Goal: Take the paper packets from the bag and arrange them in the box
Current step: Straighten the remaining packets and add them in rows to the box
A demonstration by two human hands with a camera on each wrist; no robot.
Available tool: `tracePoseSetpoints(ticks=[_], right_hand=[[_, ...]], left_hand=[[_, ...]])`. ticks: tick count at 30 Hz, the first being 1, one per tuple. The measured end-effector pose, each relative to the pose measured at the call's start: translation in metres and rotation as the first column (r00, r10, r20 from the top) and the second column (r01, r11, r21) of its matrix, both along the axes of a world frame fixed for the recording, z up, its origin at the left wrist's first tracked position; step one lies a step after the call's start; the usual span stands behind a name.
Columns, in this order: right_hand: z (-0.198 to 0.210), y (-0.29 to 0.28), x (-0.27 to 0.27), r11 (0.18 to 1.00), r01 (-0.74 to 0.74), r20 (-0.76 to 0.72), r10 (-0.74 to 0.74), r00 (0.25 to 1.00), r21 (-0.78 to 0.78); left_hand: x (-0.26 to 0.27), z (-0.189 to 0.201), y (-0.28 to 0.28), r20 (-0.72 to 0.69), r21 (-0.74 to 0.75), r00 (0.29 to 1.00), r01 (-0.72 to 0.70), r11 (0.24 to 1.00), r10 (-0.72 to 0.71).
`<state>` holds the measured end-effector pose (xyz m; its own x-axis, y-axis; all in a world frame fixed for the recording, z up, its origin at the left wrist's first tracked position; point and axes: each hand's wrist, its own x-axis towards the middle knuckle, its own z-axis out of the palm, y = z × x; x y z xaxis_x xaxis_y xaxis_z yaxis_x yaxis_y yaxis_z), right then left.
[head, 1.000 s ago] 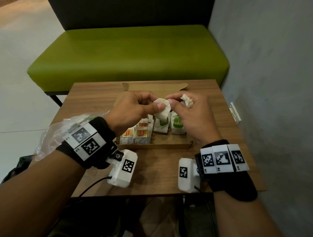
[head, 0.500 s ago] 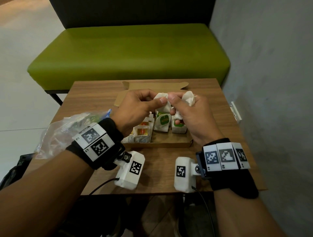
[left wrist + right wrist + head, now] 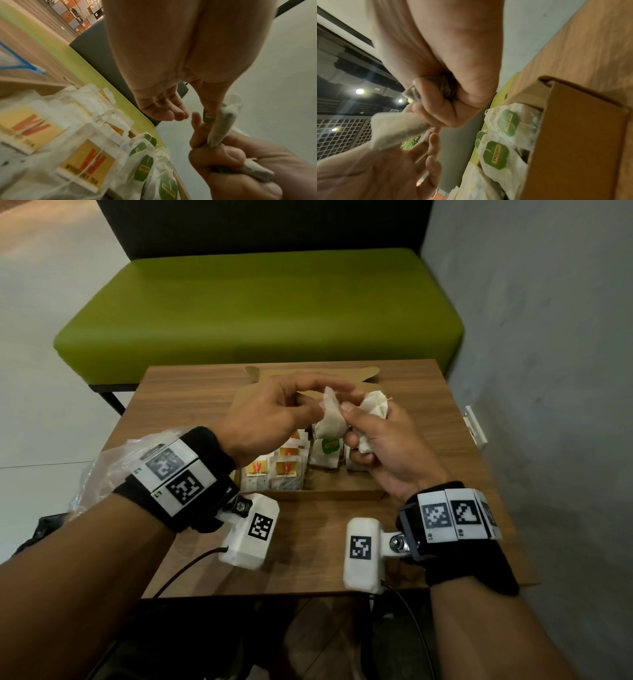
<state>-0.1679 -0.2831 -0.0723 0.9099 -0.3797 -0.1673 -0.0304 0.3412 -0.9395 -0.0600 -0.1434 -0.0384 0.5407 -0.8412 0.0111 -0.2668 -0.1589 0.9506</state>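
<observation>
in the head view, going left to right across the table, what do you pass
plastic bag → left hand → tea packet pinched between both hands → right hand holding more packets → white wall fitting

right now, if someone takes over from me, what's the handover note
Left hand: thumb and forefinger pinch one white packet above the box.
Right hand: fingers curled round a bunch of packets.
Done: yellow-label packets stand in rows at the box's left, green-label packets beside them on the right.
Left: set the held packets in the box; the plastic bag lies at the table's left, contents not visible.
</observation>
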Motion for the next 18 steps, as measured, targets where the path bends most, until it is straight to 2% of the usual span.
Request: tracePoseSetpoints(ticks=[2,4,6,8,10,14,16,18], right_hand=[[0.003,0.001,-0.001,1.000,-0.021,0.015,0.020,1.000,0.012],[0.004,0.001,-0.002,1.000,0.009,-0.015,-0.009,1.000,-0.023],[0.001,-0.002,-0.002,0.971,0.083,-0.106,-0.109,0.988,-0.225],[-0.005,-0.006,-0.005,0.871,0.136,-0.160,-0.236,0.958,-0.473],[-0.008,-0.009,-0.009,0.814,0.144,-0.160,-0.278,0.947,-0.563],[-0.004,-0.010,-0.015,0.750,0.071,-0.141,-0.214,0.967,-0.657],[-0.004,-0.010,-0.015,0.713,-0.073,-0.195,-0.091,0.977,-0.698],[-0.005,-0.008,-0.014,0.642,-0.229,-0.284,0.019,0.959,-0.732]], left_hand=[[-0.002,0.001,-0.003,-0.015,-0.018,0.999,0.034,0.999,-0.035],[0.001,0.001,-0.004,0.017,-0.004,1.000,-0.010,1.000,0.010],[0.007,0.000,-0.005,0.093,0.035,0.994,-0.058,0.998,0.055],[0.012,-0.001,-0.005,0.202,0.101,0.978,-0.073,0.992,0.052],[0.015,-0.001,-0.008,0.338,0.231,0.941,-0.049,0.972,-0.033],[0.008,-0.007,-0.020,0.449,0.499,0.851,0.014,0.867,-0.273],[0.007,-0.012,-0.026,0.480,0.581,0.803,0.011,0.814,-0.353],[0.008,-0.019,-0.031,0.520,0.624,0.762,-0.029,0.781,-0.387]])
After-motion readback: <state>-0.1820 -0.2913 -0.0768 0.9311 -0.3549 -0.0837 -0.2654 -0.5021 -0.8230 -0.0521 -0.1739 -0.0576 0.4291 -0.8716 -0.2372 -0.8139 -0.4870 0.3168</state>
